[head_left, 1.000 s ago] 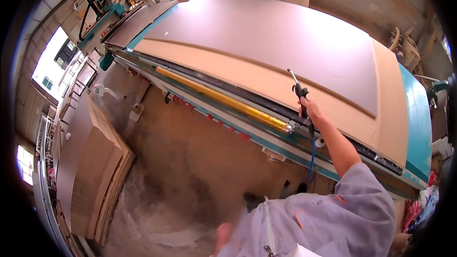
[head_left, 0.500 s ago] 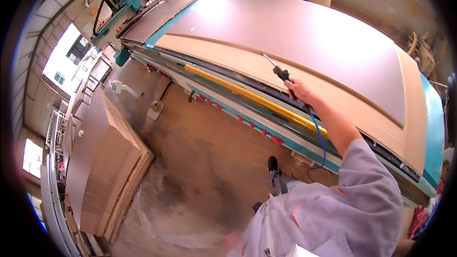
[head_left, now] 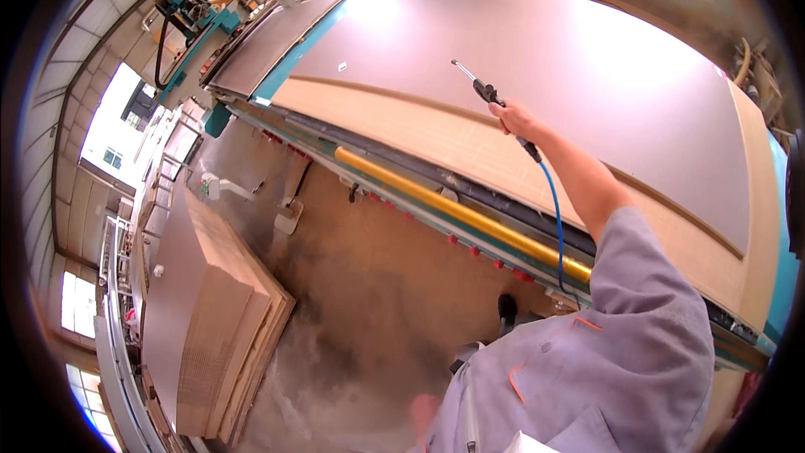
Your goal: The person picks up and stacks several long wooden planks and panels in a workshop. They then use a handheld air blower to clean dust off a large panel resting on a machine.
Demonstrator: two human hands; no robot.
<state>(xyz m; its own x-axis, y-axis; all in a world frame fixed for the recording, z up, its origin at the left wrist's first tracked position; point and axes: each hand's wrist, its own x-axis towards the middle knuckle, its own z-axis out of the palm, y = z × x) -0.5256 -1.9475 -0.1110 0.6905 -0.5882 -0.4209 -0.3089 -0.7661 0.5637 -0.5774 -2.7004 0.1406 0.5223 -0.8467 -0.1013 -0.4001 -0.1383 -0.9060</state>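
Observation:
My right hand (head_left: 516, 120) is wrapped round the grip of a black air blow gun (head_left: 486, 91). Its thin metal nozzle points to the far left, over a large grey panel (head_left: 570, 67). A blue air hose (head_left: 554, 197) hangs from the gun's lower end, down past the machine's near edge. Beneath the grey panel, a pale wooden board (head_left: 377, 109) shows along its near side. Low in the picture, beside my grey work shirt, a blurred reddish patch looks like my left hand (head_left: 424, 415); its fingers cannot be made out.
A yellow tube (head_left: 453, 207) runs along the near side of the machine, above several red knobs (head_left: 475, 252). A stack of boards (head_left: 239, 310) stands on the floor at left. The teal machine head (head_left: 197, 21) is at the far left. A dusty floor (head_left: 369, 285) lies between.
My right hand has raised the blow gun and moved it farther out, so the nozzle is now over the grey panel. The view has shifted slightly.

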